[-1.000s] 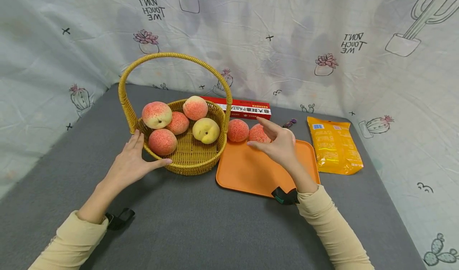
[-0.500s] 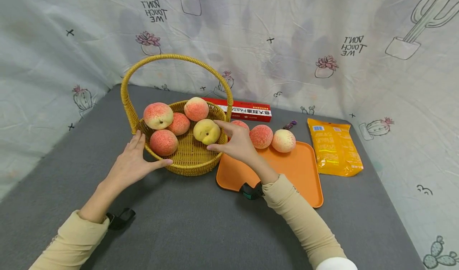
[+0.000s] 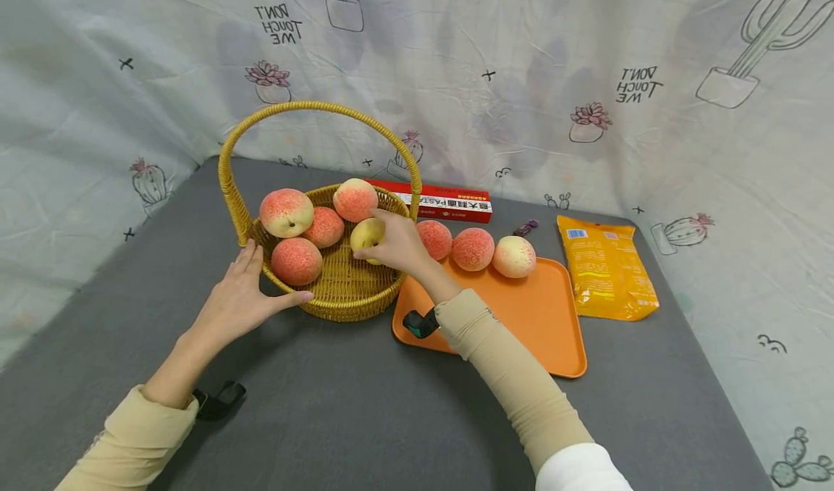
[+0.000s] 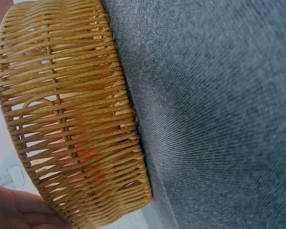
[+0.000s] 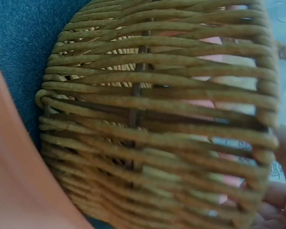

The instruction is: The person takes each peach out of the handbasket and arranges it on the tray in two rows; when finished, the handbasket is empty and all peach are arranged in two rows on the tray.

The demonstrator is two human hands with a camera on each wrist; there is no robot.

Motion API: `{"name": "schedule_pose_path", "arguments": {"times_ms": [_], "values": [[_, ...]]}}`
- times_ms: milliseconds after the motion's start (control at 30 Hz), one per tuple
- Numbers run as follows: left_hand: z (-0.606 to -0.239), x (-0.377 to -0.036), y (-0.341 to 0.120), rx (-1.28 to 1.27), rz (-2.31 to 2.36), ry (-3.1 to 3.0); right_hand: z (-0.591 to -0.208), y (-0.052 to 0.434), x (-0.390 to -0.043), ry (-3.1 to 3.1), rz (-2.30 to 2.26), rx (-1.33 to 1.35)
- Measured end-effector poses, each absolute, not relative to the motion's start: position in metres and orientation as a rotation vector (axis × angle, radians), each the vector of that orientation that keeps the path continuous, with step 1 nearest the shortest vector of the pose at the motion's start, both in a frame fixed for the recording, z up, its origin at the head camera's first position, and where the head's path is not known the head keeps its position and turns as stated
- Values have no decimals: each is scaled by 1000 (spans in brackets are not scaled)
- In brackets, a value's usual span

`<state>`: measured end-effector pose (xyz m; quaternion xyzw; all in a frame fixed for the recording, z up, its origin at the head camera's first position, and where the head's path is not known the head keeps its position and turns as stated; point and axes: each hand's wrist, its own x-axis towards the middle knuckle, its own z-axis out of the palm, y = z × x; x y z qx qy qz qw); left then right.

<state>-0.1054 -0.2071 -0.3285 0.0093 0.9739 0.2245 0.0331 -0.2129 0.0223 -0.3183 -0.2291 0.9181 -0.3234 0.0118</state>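
A round yellow wicker basket (image 3: 345,310) with a tall arched handle holds several peaches. My left hand (image 3: 244,295) spans its left front, the thumb stretched along the front rim and the fingers extended at the left side. In the left wrist view, fingers (image 4: 28,210) touch the woven wall. Reaching over the right rim, my right hand (image 3: 400,243) holds a yellow peach (image 3: 366,236) between thumb and fingers, which partly cover it. Beside it in the basket are a red peach (image 3: 296,261) and a pink-and-cream peach (image 3: 287,213). The right wrist view shows mostly basket weave (image 5: 157,105).
Right of the basket, an orange tray (image 3: 521,324) has three peaches (image 3: 473,249) along its far edge. A red pasta box (image 3: 449,203) lies behind. An orange packet (image 3: 609,270) and a small purple item (image 3: 525,227) are farther right. A printed curtain (image 3: 456,78) backs the grey table.
My right hand has moved left from above the tray's peaches, across the basket's right rim, and now grips the yellow peach. The left hand stays at the basket.
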Motion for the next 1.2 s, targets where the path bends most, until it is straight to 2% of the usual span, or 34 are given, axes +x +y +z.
{"name": "schedule_pose_path", "arguments": {"times_ms": [467,667,867,1200], "values": [[-328,-106,-205,33,690,3002,-331,-3,-223,2981,-577,-521],[-328,-106,-206,28,681,2998,-333,-3,-222,3044,-496,-594],[-327,-107,-206,27,677,2994,-334,2,-220,3043,-581,-691],[-326,-108,-206,18,678,2996,-333,15,-212,2838,-1144,-763]]}}
